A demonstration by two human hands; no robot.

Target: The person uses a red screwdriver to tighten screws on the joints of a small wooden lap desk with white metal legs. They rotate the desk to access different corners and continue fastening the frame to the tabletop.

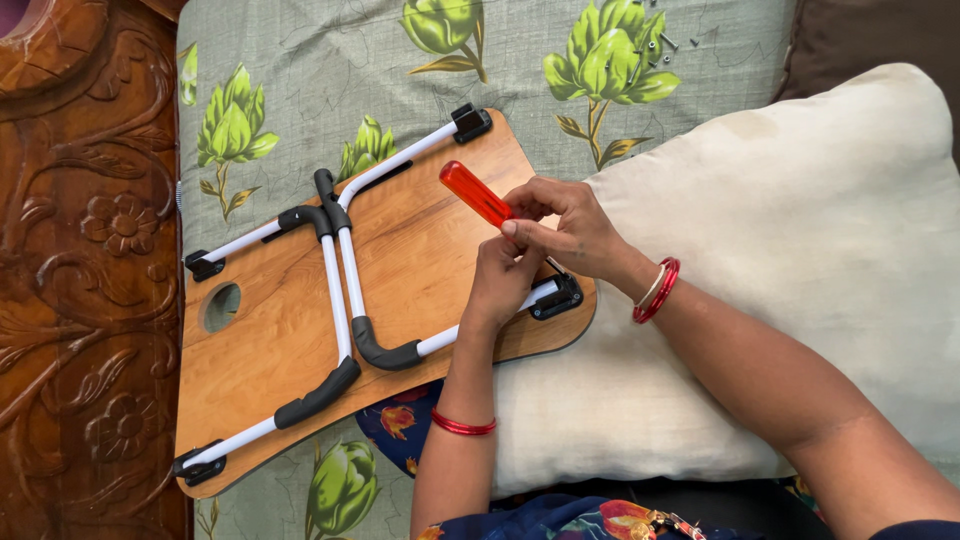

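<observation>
A wooden lap table (430, 240) lies upside down on the bed, its two white folding legs (345, 270) with black ends laid flat across it. A screwdriver with an orange handle (475, 193) slants down toward the black bracket (560, 297) at the table's right edge. My right hand (565, 225) grips the screwdriver just below the handle. My left hand (505, 280) rests on the shaft lower down, over the white leg tube near that bracket. The tip is hidden by my hands.
A carved wooden headboard (85, 270) runs along the left. A cream pillow (800, 250) lies at the right, under the table's edge. Several small screws (668, 42) sit on the floral bedsheet (330, 60) at the top.
</observation>
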